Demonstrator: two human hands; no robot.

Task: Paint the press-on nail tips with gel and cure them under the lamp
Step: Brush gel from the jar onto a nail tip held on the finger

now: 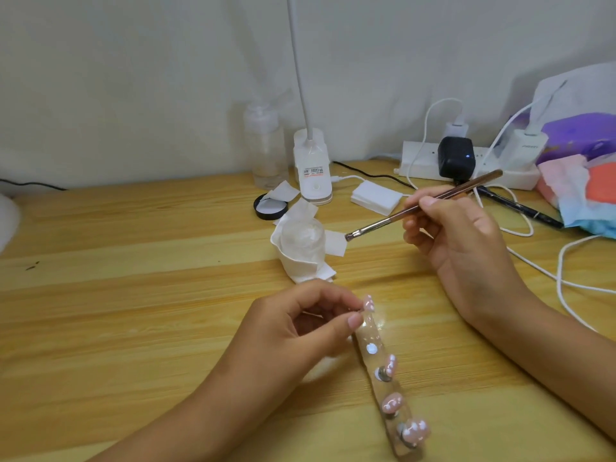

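Pinching at the far end of the clear holder strip, your left hand has thumb and forefinger curled in beside the topmost nail tip. Whether they grip that tip's mount or the strip itself cannot be told. The strip lies flat on the wooden table, near its front edge. It carries four pink tips with white dots, and one mount shows bare.

Your right hand holds the gel brush pen-fashion, fingers closed round the handle. The bristles hang in the air just beside the tissue-wrapped gel pot, apart from the tips.

Judgement: the painting step is in hand, between loading the brush and applying it. The next move calls for bringing the bristles down to the pinched tip while the left hand keeps it from rocking.

Hard to make out:
- Whether the bristles carry gel.
- Whether the tips' coats are wet or cured.
- The curing lamp is not identified. A purple item among bagged goods at the right may be one. A white object is cut off at the left edge.
- The white desk lamp runs out of view at the top.
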